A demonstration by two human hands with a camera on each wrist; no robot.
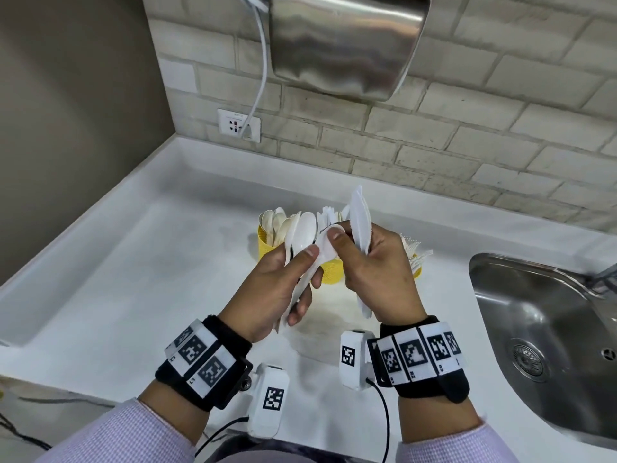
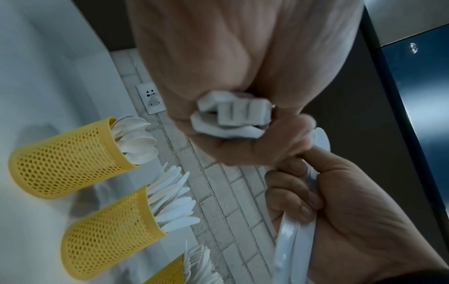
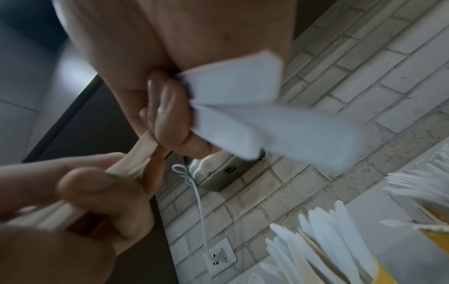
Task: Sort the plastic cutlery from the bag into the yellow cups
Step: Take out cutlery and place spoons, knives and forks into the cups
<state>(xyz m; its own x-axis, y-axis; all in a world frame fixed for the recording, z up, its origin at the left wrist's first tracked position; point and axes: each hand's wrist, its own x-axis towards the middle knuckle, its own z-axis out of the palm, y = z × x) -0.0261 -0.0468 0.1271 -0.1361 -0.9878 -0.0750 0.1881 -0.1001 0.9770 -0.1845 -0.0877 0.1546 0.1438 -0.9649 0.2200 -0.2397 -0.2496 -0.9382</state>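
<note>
Wrists first, since they sit closest under my eyes: both are raised above the white counter [image 1: 140, 262], well in from its front edge. Largest thing behind them is the row of three yellow cups [image 2: 70, 155], standing toward the back wall, just beyond my knuckles; the sink [image 1: 547, 329] is off at the right end.

My left hand [image 1: 277, 282] is curled around a bundle of spoons [image 1: 305, 235], bowls up and handles running down through my palm toward me. My right hand [image 1: 380, 279] grips a few knives [image 1: 360, 215], blades pointing up and away, and its thumb and forefinger are also pinching the bowl of one spoon from the left bundle.

As I judge it, the coming move hangs on this: the spoon cup [image 1: 267, 242] lies straight ahead of my left hand, the nearer one, and the knife cup [image 2: 109, 228] ahead of my right. Both bundles already stand nearly upright, so each needs mostly a forward reach and a drop, handles first.
</note>
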